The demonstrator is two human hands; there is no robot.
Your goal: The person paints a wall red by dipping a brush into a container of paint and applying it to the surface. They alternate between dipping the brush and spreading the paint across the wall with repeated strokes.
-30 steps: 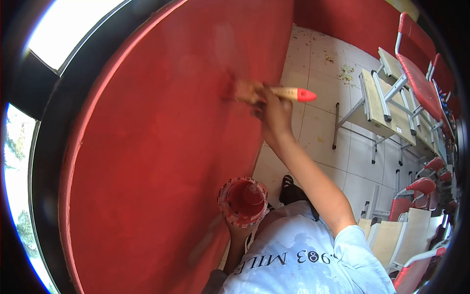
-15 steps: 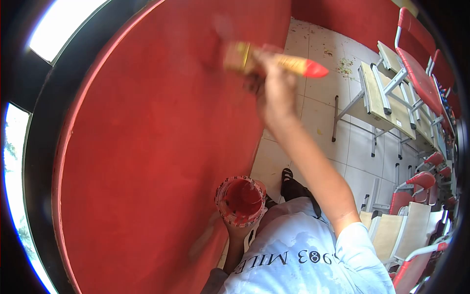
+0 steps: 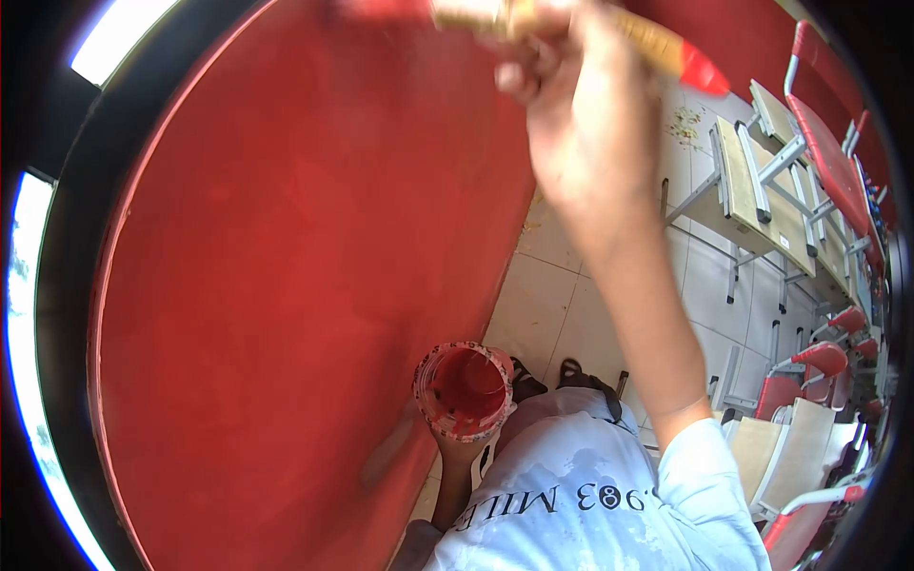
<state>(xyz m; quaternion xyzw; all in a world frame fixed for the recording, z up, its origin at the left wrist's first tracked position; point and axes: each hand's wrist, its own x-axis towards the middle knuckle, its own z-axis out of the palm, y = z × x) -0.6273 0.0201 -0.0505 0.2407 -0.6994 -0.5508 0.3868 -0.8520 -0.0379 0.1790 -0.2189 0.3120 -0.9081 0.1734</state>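
Note:
My right hand [image 3: 590, 124] is raised at the top of the view, fingers closed around the handle of a paintbrush [image 3: 662, 49]. The handle is yellow with a red tip, and its bristles, blurred and red, point left against the red wall [image 3: 257, 266]. Low in the middle, my left hand [image 3: 464, 449] grips a small paint bucket [image 3: 426, 404] from beneath, its fingers mostly hidden by it. Red paint coats the inside of the bucket, and smears mark its rim.
Pale desks [image 3: 762, 224] and red chairs [image 3: 830, 128] crowd the right side. Light floor tiles [image 3: 538, 295] run along the wall's base, with scattered debris [image 3: 684, 126] farther off. A dark frame [image 3: 71, 238] with bright panes borders the wall on the left.
My right hand has moved up and slightly right in the view with the paintbrush, which now reaches the top edge. The left hand keeps the bucket in nearly the same place.

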